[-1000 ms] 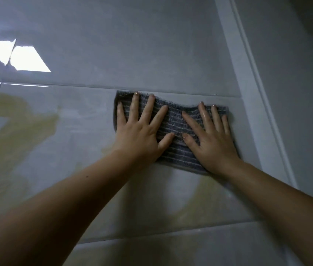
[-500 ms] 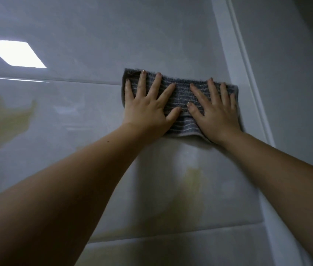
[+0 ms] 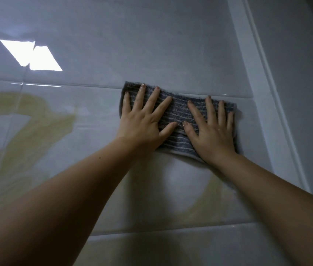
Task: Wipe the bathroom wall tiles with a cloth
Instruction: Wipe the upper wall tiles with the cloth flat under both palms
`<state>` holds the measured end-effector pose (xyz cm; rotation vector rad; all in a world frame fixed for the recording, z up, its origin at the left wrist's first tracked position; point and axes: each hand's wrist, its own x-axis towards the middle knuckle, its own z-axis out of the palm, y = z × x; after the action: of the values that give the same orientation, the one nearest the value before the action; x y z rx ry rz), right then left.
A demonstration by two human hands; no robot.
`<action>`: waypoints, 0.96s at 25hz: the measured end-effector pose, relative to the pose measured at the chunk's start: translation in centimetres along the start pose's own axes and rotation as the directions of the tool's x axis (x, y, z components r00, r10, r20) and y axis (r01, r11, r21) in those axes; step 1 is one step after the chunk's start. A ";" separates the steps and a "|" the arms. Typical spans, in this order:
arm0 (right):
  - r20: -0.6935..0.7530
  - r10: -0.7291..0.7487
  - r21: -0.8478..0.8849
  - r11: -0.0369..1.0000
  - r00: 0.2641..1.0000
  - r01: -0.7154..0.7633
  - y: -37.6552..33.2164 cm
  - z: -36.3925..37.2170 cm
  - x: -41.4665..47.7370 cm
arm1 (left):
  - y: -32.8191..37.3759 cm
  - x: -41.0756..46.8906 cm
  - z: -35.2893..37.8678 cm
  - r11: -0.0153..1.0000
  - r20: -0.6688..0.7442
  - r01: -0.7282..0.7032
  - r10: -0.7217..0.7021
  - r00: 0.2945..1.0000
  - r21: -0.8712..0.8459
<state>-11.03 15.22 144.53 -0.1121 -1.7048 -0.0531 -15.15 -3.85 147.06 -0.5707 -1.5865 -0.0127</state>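
Note:
A grey striped cloth [image 3: 178,114] lies flat against the glossy pale wall tiles [image 3: 98,154], just below a horizontal grout line. My left hand [image 3: 142,120] presses its left half with fingers spread and straight. My right hand [image 3: 212,129] presses its right half the same way, fingers pointing up. The thumbs nearly meet at the cloth's middle. Most of the cloth's lower edge is hidden under my palms.
A white vertical corner trim [image 3: 255,77] runs just right of the cloth, with a plain grey wall [image 3: 301,93] beyond it. A bright light reflection [image 3: 32,56] shines on the upper left tile. Yellowish reflections show on the tiles at left and below.
Both hands slid the cloth up the wall half a second ago, then brought it back down a little to just below the grout line.

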 end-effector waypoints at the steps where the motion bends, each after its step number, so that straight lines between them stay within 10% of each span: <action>1: 0.007 -0.008 0.001 1.000 1.000 0.008 -1.6 0.1 0.3 | -1.5 -0.4 -0.3 1.000 0.002 0.011 -0.011 1.000 0.007; 24: 0.022 -0.109 0.002 0.994 0.994 0.109 -22.1 1.8 3.3 | -22.6 -6.2 -4.0 0.998 0.024 0.063 -0.063 0.998 0.005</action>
<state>-15.52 -6.47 148.18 -0.0186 -1.7320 -0.1328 -19.68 -27.09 149.10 -0.5190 -1.6267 -0.0496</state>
